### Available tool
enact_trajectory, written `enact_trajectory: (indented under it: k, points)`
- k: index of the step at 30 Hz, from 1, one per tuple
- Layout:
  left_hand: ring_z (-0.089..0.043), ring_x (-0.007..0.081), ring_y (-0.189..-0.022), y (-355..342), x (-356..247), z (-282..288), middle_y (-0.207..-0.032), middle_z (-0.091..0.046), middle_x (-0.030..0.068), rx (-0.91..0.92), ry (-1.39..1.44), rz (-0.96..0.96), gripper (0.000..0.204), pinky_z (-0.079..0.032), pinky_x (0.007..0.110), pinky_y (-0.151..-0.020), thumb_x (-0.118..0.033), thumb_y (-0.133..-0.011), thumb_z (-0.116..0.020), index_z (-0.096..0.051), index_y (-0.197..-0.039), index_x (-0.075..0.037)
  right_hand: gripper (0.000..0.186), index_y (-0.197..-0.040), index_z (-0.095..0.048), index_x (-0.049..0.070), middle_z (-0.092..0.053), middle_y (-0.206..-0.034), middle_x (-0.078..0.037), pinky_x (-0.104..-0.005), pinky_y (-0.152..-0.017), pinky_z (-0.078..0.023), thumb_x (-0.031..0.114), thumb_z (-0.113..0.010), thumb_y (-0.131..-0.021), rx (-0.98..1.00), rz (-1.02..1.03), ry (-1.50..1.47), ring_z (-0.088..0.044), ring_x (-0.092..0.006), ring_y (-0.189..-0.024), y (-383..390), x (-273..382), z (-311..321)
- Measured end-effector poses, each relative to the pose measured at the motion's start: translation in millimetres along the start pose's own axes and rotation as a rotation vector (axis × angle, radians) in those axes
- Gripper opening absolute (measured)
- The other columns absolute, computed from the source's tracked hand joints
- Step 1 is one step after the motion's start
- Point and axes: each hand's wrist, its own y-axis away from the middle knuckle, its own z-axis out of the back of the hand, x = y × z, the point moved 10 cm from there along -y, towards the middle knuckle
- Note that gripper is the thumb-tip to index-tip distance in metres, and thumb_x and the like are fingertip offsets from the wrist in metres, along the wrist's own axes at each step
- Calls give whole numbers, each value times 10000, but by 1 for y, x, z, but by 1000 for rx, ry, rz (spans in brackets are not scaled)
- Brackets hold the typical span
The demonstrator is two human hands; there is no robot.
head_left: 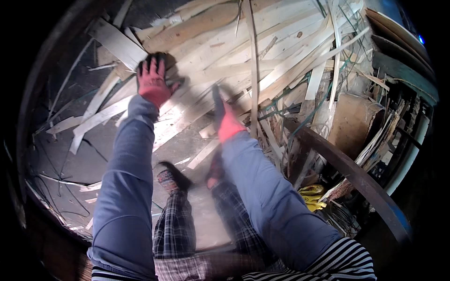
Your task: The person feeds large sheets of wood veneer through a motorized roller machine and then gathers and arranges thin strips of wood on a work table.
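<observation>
A loose heap of thin, pale wood veneer strips [206,65] lies on the floor ahead of me. My left hand [153,83], in a red glove with black fingertips, rests with spread fingers on the heap's left part, beside the end of a wide strip [117,44]. To its right, my right hand [226,114] wears a similar glove and is blurred by motion. It is seen edge-on over the near edge of the strips, its fingers stretched forward. Nothing shows in its grip, though its palm side is hidden.
A dark metal bar [351,168] curves along my right side. Near it are yellow gloves [312,196], a brown cardboard piece [351,119] and stacked boards [403,65]. Green cord [323,96] runs among the strips. My feet [171,178] stand close to the heap.
</observation>
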Motion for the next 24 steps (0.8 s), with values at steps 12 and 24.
enact_trajectory:
  k: [12, 24]
  points:
    - [-498, 339, -1076, 75, -65, -11, -1151, -506, 243, 728, 946, -57, 915, -395, 375, -907, -604, -637, -638, -371, -1254, 17, 427, -1173, -464, 34, -501, -1157, -116, -356, -900, -407, 333, -520, -873, 146, 106, -490, -488, -242, -1064, 24, 27, 18]
    - [-416, 271, -1168, 90, -84, 148, -1231, -458, 225, 1082, 1471, -111, 884, -295, 315, -1004, -404, -697, -721, -295, -1283, 101, 601, -1242, -370, 41, -459, -1185, -153, -411, -910, -418, 422, -568, -822, 202, 52, -977, -498, -259, -1061, 81, 74, 32]
